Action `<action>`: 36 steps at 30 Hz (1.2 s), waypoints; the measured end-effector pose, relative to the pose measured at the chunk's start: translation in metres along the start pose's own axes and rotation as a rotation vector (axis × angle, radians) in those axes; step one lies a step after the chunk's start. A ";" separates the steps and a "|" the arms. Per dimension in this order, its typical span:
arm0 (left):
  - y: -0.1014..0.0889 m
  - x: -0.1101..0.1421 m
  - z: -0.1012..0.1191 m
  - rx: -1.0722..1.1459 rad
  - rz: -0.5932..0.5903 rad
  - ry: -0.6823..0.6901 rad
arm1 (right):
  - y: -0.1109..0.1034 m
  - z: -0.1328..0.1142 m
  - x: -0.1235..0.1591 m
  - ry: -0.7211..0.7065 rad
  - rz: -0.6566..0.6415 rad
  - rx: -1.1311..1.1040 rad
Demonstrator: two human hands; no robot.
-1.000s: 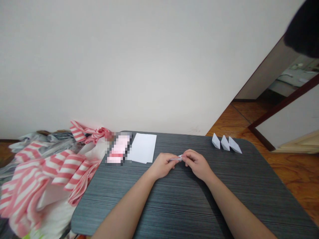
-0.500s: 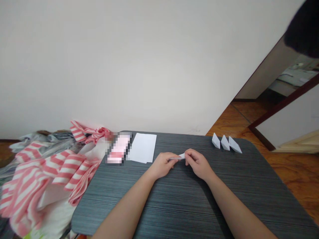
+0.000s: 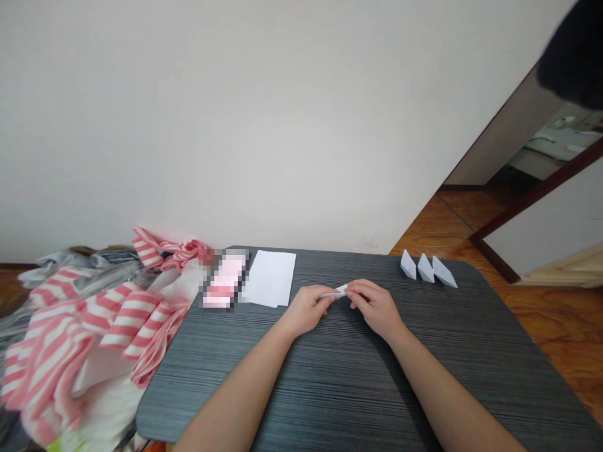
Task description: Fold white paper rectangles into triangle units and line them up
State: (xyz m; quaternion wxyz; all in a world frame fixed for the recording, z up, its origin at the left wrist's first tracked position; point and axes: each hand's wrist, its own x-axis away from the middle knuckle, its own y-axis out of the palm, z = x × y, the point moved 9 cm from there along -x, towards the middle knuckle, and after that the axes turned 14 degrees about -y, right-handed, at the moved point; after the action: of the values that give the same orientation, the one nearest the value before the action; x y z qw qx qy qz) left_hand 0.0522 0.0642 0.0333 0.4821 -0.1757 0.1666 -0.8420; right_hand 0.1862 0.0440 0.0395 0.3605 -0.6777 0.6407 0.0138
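Observation:
A small piece of folded white paper [image 3: 340, 291] is held between my two hands, above the middle of the dark table. My left hand [image 3: 306, 309] pinches its left end between thumb and fingers. At the right end, the thumb and fingertips of my right hand [image 3: 375, 306] are closed on it. My fingers hide much of the paper, so its full shape cannot be made out. Three folded white paper shapes [image 3: 426, 269] with pointed tips stand in a row at the table's back right.
White paper sheets [image 3: 272, 278] lie at the table's back left, beside a pixelated pink rectangular thing [image 3: 225, 279]. Left of the dark table [image 3: 330, 389] is a heap of red-and-white striped cloth [image 3: 127, 314]. A wall [image 3: 292, 138] rises behind the table.
My right hand has shifted slightly left along the folded paper, nearer to my left hand. My left hand stays almost where it was, still pinching the paper.

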 end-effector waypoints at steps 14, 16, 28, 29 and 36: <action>-0.004 0.000 -0.002 0.060 0.017 -0.020 | 0.001 -0.005 0.001 -0.115 -0.021 0.114; -0.004 -0.001 -0.004 0.065 0.021 -0.030 | 0.000 -0.001 0.004 -0.081 -0.004 0.088; -0.004 -0.001 -0.002 0.051 0.026 -0.019 | 0.001 -0.011 -0.001 -0.185 -0.029 0.125; -0.005 -0.001 -0.001 0.044 0.029 -0.013 | 0.001 -0.011 -0.001 -0.182 -0.030 0.119; -0.005 0.000 0.002 0.005 0.031 0.017 | 0.003 -0.007 -0.001 -0.114 -0.037 0.071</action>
State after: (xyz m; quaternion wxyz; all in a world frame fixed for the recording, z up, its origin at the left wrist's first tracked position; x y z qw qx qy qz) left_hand 0.0497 0.0662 0.0377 0.4940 -0.1646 0.1714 -0.8364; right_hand 0.1802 0.0416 0.0444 0.4204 -0.6744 0.6065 0.0229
